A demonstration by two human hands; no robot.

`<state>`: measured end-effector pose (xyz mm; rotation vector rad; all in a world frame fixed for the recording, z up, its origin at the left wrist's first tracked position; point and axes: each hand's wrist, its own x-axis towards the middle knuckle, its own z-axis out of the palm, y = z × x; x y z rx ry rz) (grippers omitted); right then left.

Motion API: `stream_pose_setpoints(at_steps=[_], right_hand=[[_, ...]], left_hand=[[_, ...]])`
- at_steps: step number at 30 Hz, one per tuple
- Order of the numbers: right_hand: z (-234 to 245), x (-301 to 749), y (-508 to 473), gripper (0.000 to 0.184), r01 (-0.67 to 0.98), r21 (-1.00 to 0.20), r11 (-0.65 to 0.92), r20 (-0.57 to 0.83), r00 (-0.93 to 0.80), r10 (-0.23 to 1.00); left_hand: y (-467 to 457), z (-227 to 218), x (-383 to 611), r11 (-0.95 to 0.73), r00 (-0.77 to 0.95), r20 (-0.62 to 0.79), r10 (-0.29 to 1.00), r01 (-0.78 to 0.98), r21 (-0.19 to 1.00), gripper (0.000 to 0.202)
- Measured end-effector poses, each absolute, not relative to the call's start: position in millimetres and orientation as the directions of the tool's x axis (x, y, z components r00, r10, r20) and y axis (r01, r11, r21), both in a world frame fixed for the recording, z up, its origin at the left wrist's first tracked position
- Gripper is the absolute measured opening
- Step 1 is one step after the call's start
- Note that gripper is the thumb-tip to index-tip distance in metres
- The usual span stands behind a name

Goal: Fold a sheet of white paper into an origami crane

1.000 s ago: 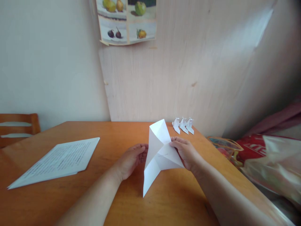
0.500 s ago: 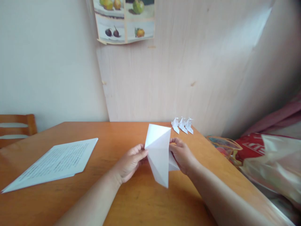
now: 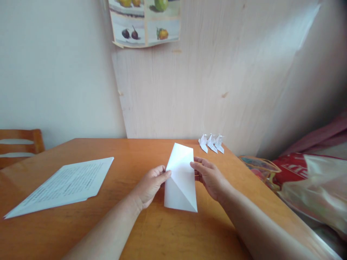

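Observation:
Between my hands is a folded sheet of white paper (image 3: 181, 180), a tall narrow rectangle with slanting crease lines. It is held up over the wooden table, tilted toward me. My left hand (image 3: 153, 184) pinches its left edge, thumb in front and fingers behind. At the right edge my right hand (image 3: 210, 177) grips it the same way, with the thumb on the front face and fingertips partly hidden behind the sheet.
A stack of printed paper (image 3: 73, 184) lies on the left of the table (image 3: 141, 238). Three small folded paper figures (image 3: 211, 143) stand at the far right corner. Bags (image 3: 311, 184) sit beyond the right edge, and a wooden chair (image 3: 18, 142) is at far left.
The paper has gone from partly spread, with a flap sticking out at right, to a flatter narrow rectangle. My right thumb has moved onto its front face.

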<state>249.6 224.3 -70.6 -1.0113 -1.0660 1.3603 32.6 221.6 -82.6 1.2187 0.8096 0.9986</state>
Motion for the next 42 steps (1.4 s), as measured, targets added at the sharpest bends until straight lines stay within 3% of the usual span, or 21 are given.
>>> stream_pose_setpoints(at_steps=[6, 9, 19, 26, 34, 42], right_hand=[[-74, 244, 220, 0.09, -0.219, -0.974, 0.054, 0.08, -0.112, 0.99], [-75, 244, 219, 0.099, -0.207, -0.972, 0.111, 0.132, -0.09, 0.987], [-76, 243, 219, 0.101, -0.189, -0.971, 0.147, 0.158, -0.046, 0.986], [-72, 242, 216, 0.104, -0.215, -0.964, 0.159, 0.176, -0.063, 0.982], [-62, 240, 209, 0.103, -0.242, -0.959, 0.145, 0.172, -0.095, 0.981], [-66, 241, 211, 0.102, -0.238, -0.957, 0.167, 0.197, -0.108, 0.975]], left_hand=[[221, -81, 32, 0.032, 0.331, 0.028, 0.943, -0.175, 0.984, 0.03], [221, -79, 33, -0.021, 0.33, 0.086, 0.94, -0.195, 0.981, 0.027], [219, -73, 33, -0.118, 0.202, 0.149, 0.968, -0.156, 0.981, 0.034], [215, -71, 34, -0.196, 0.212, 0.219, 0.952, -0.124, 0.973, 0.031], [218, -74, 33, -0.223, 0.163, 0.237, 0.958, -0.099, 0.97, 0.028], [217, -70, 34, -0.199, 0.141, 0.22, 0.965, -0.151, 0.968, 0.039]])
